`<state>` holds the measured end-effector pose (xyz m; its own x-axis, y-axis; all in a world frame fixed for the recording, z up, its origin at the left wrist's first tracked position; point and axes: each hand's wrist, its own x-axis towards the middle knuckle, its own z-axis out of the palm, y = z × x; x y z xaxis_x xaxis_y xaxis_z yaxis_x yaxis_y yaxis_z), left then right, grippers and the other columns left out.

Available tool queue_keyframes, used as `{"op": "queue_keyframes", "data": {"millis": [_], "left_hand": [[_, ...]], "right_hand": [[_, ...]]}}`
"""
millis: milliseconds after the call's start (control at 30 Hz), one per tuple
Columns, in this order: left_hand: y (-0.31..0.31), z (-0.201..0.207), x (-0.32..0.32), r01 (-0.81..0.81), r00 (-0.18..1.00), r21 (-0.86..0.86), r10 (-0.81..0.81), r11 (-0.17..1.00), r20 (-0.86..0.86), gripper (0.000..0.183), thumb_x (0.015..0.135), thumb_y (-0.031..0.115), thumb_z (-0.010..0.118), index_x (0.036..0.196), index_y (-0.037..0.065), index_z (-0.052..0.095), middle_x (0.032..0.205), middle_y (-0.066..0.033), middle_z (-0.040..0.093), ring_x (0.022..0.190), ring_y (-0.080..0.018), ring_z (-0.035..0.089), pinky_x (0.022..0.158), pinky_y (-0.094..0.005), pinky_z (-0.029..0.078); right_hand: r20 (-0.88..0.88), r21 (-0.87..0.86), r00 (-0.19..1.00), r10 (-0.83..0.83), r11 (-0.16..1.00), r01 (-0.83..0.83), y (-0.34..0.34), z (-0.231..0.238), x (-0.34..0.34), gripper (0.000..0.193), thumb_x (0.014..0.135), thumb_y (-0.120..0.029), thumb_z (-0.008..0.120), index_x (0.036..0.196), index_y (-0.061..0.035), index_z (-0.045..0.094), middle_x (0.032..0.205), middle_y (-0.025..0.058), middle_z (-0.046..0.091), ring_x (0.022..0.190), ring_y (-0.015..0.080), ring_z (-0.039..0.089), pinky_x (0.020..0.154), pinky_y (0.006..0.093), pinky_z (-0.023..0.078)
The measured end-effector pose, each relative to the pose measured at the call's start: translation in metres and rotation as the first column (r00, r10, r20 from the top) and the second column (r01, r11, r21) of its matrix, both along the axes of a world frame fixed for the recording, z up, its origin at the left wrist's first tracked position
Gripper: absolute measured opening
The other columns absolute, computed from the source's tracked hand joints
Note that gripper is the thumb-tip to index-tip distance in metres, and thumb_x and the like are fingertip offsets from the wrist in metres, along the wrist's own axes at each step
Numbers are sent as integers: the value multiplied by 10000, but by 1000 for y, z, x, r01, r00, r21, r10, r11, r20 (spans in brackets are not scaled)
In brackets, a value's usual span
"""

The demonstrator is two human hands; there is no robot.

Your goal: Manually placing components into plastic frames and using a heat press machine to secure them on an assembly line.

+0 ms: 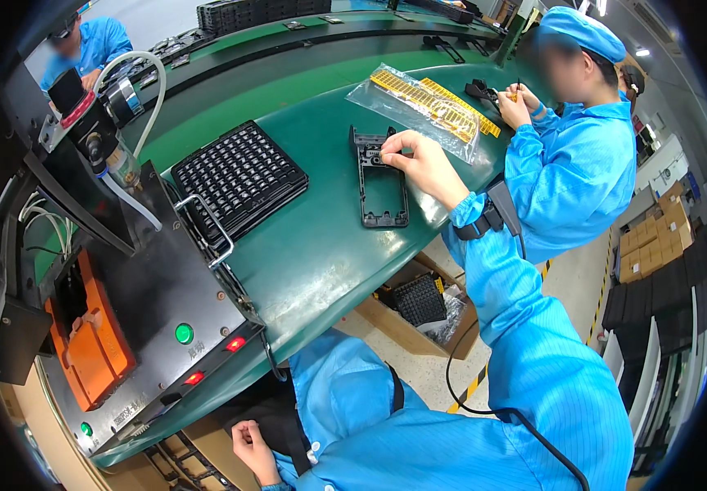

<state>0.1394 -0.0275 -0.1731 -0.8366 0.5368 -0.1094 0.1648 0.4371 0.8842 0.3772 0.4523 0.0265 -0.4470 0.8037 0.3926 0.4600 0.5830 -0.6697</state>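
A smooth, glossy green table spans the frame. At upper centre, the right hand's grip is narrow, pinched at the top of a rectangular, hollow black housing; any small part held there I cannot tell. At lower centre-left, the left hand curls, contents unclear.

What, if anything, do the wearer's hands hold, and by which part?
The right hand is at the upper end of the black frame; whether its grip holds it cannot be told. Nothing shows in the left hand.
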Motion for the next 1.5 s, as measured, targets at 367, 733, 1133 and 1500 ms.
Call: {"op": "queue_keyframes", "data": {"millis": [367, 733, 1133, 1500], "left_hand": [[5, -1, 4, 14, 1000, 19, -14, 1000, 18, 121, 903, 117, 609, 844, 13, 590, 701, -8, 558, 653, -91, 496, 612, -240, 415], [-10, 48, -1, 34, 997, 129, -43, 991, 69, 80, 910, 52, 572, 864, -10, 593, 796, -41, 621, 735, -102, 562, 706, -235, 454], [8, 214, -31, 584, 635, 202, -288, 786, -716, 143, 722, -26, 648, 853, 31, 639, 832, -79, 684, 727, -241, 644, 649, -329, 477], [-15, 238, -15, 466, 669, 612, 198, 639, -716, 165, 935, 183, 559, 902, 29, 610, 832, -106, 630, 666, -170, 585, 651, -308, 471]], "right_hand": [[-64, -654, 998, -6, 756, -37, 35, 10, 10, 121, 840, -63, 675, 941, -20, 727, 920, 80, 704, 868, 148, 636, 800, 268, 484], [342, 451, 940, 9, 876, -173, -94, -11, 8, 277, 853, -241, 668, 1061, -62, 632, 1027, 125, 553, 1061, 323, 495, 913, 368, 403], [150, 165, 937, 314, 927, -337, -220, 79, -11, 302, 761, -112, 727, 1022, -21, 607, 960, 109, 554, 890, 289, 516, 793, 383, 427], [16, 218, 593, 805, 576, -787, -332, 94, -143, 333, 746, -125, 739, 1027, -14, 601, 964, 85, 541, 882, 262, 508, 793, 371, 383]]}}
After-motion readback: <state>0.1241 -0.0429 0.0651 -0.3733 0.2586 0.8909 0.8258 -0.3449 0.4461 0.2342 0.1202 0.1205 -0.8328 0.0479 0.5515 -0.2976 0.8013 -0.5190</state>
